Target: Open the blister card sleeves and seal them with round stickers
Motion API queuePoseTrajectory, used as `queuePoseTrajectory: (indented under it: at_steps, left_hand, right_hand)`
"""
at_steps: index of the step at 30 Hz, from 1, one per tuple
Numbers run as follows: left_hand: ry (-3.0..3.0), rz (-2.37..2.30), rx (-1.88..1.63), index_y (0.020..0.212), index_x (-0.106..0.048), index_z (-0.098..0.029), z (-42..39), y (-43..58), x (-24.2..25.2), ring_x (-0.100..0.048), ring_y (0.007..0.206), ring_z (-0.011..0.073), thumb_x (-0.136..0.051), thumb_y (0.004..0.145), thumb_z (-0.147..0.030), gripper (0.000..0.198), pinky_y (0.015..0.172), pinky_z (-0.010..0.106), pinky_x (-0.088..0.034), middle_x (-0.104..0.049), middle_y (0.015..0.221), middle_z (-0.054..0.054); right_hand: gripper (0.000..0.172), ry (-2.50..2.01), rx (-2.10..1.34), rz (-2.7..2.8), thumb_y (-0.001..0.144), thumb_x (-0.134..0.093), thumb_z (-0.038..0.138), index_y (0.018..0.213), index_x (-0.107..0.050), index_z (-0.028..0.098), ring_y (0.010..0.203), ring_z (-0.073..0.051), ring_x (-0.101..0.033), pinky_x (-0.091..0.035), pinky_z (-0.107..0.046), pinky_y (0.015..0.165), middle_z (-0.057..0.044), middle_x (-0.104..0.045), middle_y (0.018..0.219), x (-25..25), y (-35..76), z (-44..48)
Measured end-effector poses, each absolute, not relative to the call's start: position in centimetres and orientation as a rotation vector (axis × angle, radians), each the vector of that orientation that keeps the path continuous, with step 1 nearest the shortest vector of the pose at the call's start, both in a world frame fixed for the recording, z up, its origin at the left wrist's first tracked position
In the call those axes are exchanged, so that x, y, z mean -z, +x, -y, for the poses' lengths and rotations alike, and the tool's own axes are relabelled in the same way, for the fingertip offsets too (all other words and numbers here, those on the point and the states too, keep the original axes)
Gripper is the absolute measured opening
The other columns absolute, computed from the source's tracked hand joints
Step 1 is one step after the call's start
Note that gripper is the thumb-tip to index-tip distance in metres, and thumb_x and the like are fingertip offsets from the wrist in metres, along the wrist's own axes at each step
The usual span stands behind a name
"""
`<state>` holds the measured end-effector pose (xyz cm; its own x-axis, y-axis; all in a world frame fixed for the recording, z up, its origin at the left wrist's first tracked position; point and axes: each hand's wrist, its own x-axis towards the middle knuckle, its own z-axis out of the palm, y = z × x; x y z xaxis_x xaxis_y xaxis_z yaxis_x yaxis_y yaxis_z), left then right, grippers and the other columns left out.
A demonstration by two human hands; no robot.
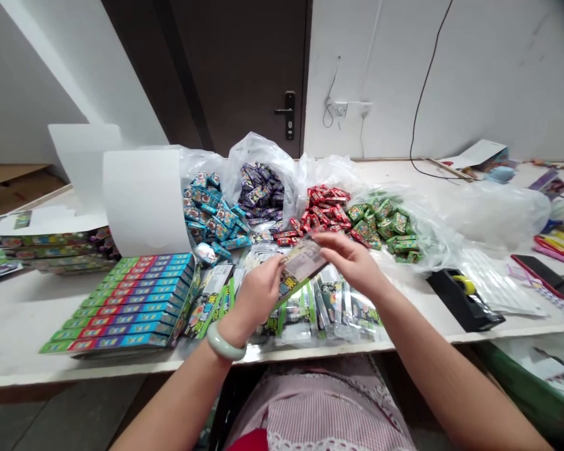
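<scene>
On my feed, one printed plastic packet (304, 263) sits between the person's two hands, above the white table (19, 332), its long axis slanting from lower left to upper right. The left hand (258, 291) pinches the lower end, and the right hand (350, 260) pinches the upper end, fingers pressed together on it, so neither hand is clearly nearer. Around it I count four heaps of small boxes (211, 213), one each of blue, purple, red and green, and one jade bangle (226, 342) (the long boxes (122, 307) look like about eleven; overlap blurs my count).
</scene>
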<state>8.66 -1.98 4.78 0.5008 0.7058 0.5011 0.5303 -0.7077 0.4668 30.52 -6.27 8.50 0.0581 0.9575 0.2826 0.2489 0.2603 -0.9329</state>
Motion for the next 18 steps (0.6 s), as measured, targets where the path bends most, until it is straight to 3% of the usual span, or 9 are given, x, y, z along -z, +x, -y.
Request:
queuePoseTrajectory:
  at_steps: [2,4,7,10,14,18]
  left_hand:
    - [2.259,-1.086,-1.167,0.115,-0.058,-0.014,1.7,8.2,-4.7,-0.066,0.096,0.0233,-0.041,0.094,-0.024,0.029,0.084,0.035,-0.052,-0.069,0.106,0.012]
    - [2.034,-1.074,-1.223,0.113,-0.061,-0.015,1.6,8.2,-4.7,-0.065,0.098,0.0225,-0.045,0.092,-0.027,0.029,0.086,0.034,-0.051,-0.069,0.106,0.011]
    - [1.598,-0.952,-1.088,0.097,-0.066,-0.016,1.8,8.9,-4.5,-0.067,0.086,0.0211,-0.053,0.087,-0.035,0.025,0.078,0.031,-0.053,-0.071,0.089,0.007]
    - [1.088,-0.749,-0.91,0.091,-0.065,-0.014,1.9,10.0,-3.6,-0.067,0.073,0.0203,-0.062,0.08,-0.043,0.032,0.068,0.031,-0.055,-0.071,0.079,0.006]
    - [0.841,-0.668,-0.963,0.109,-0.061,-0.014,2.1,10.6,-2.0,-0.068,0.088,0.0197,-0.067,0.079,-0.039,0.04,0.077,0.03,-0.055,-0.071,0.095,0.007]
    - [0.906,-0.684,-1.077,0.136,-0.041,-0.023,2.2,10.2,-1.3,-0.065,0.097,0.0161,-0.065,0.082,-0.031,0.059,0.081,0.026,-0.052,-0.066,0.109,0.005]
  right_hand:
    - [0.057,-1.214,-0.604,1.351,0.08,-0.068,0.039,0.132,-0.05,0.026,0.125,-0.024,-0.048,-0.04,-0.041,0.103,-0.009,-0.051,0.137,-7.9,29.3,6.9]
    - [0.061,-1.18,-0.769,1.351,0.077,-0.07,0.04,0.132,-0.048,0.026,0.123,-0.024,-0.05,-0.043,-0.041,0.1,-0.01,-0.054,0.133,-6.5,28.0,7.3]
    - [0.034,-1.169,-1.069,1.31,0.077,-0.068,0.044,0.102,-0.062,0.022,0.093,-0.021,-0.063,-0.051,-0.037,0.084,-0.005,-0.067,0.092,-4.4,26.5,7.3]
    - [0.03,-1.227,-1.16,1.169,0.073,-0.07,0.048,0.077,-0.057,0.021,0.067,-0.016,-0.058,-0.05,-0.029,0.064,0.002,-0.058,0.067,-3.4,26.5,6.6]
    - [0.039,-1.258,-1.288,1.137,0.069,-0.071,0.055,0.075,-0.055,0.021,0.061,-0.013,-0.052,-0.044,-0.025,0.055,0.003,-0.055,0.067,-3.1,27.6,6.0]
    - [0.037,-1.319,-1.341,1.278,0.073,-0.069,0.055,0.073,-0.056,0.021,0.058,-0.013,-0.05,-0.042,-0.026,0.053,0.003,-0.054,0.064,-1.8,28.3,6.8]
